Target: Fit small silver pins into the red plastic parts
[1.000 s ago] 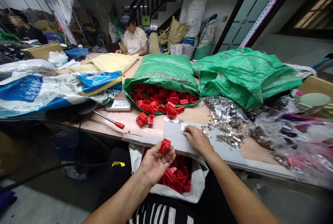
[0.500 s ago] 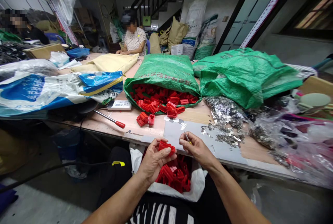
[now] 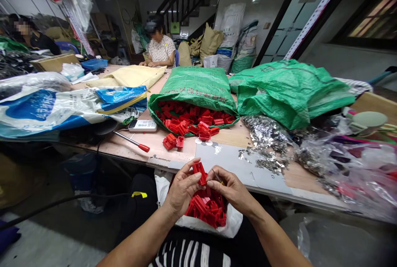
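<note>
Left hand (image 3: 182, 188) holds boxy red plastic part (image 3: 199, 169), best steadied, as right hand (image 3: 233, 187) pinches slim yellow-handled tool (image 3: 222, 183) at surface's (image 3: 234, 137) near edge.

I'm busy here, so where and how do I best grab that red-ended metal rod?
Probably by the red end, fingers closing around it from the near right: it is thicker than the metal rod and points right and toward you. The other end runs toward a dark object by the blue and white bag.

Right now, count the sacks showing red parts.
2 with red parts: the green sack on the table; the white sack below its edge. Others may be hidden.
</note>
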A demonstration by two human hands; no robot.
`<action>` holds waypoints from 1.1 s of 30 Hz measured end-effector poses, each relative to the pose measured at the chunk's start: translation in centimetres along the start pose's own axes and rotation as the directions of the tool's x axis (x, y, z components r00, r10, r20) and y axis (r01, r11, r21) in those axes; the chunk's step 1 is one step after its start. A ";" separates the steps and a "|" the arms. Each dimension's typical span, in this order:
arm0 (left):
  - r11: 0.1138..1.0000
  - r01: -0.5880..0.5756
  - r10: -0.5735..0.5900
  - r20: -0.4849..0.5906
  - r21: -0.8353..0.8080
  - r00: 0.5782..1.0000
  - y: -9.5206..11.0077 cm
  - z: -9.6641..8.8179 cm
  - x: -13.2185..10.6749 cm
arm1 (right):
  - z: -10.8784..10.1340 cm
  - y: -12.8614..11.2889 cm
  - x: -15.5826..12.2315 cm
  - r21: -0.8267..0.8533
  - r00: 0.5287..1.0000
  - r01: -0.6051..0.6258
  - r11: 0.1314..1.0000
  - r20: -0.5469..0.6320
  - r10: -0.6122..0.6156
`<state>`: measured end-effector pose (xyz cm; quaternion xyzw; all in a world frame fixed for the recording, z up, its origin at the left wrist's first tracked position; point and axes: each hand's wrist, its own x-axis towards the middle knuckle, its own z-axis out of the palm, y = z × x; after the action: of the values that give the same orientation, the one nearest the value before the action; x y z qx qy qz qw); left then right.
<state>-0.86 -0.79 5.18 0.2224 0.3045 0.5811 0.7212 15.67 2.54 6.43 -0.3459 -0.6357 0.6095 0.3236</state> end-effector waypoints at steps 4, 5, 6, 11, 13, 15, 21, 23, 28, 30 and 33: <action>1.000 -0.008 0.009 -0.007 0.007 1.000 0.0 0.1 0.0 | -0.2 0.5 -0.3 -0.110 0.998 0.054 0.992 -0.021 -0.057; 1.000 -0.012 0.012 -0.005 0.009 1.000 0.0 0.1 0.0 | -0.2 0.6 -0.3 -0.132 0.997 0.065 0.989 -0.027 -0.069; 1.000 -0.013 0.013 -0.001 0.011 1.000 0.0 0.1 0.0 | -0.2 0.7 -0.4 -0.151 0.996 0.075 0.986 -0.035 -0.081; 1.000 0.015 -0.015 0.012 0.017 1.000 -0.1 0.1 -0.1 | -0.1 0.7 -0.5 -0.236 0.984 0.142 0.961 -0.069 -0.162; 1.000 0.025 -0.025 0.010 0.017 1.000 -0.1 0.1 -0.1 | -0.1 0.5 -0.6 -0.284 0.979 0.172 0.943 -0.059 -0.196; 1.000 0.019 -0.019 0.005 0.024 1.000 -0.2 0.0 0.0 | -0.1 0.3 -0.7 -0.343 0.972 0.207 0.916 -0.032 -0.232; 0.994 -0.019 0.022 -0.024 0.108 0.999 -0.5 -0.1 0.0 | -0.3 0.0 -0.8 -0.491 0.956 0.279 0.825 0.059 -0.289; 0.992 -0.018 0.021 -0.021 0.121 1.000 -0.4 0.0 -0.1 | -0.4 0.0 -0.8 -0.477 0.960 0.268 0.837 0.056 -0.275; 0.992 -0.022 0.023 -0.009 0.124 1.000 -0.4 0.3 -0.2 | -0.5 0.2 -0.8 -0.396 0.977 0.192 0.898 -0.009 -0.213; 0.991 -0.025 0.025 -0.001 0.128 1.000 -0.4 0.3 -0.2 | -0.5 0.3 -0.9 -0.378 0.980 0.169 0.910 -0.032 -0.195; 0.985 -0.045 0.043 0.017 0.166 0.999 -0.6 0.2 -0.2 | -0.6 0.5 -0.9 -0.373 0.981 0.163 0.913 -0.035 -0.189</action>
<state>-0.32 -1.11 4.93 0.2926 0.3422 0.5679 0.6891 16.71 2.15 6.00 -0.3630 -0.7555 0.4352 0.3286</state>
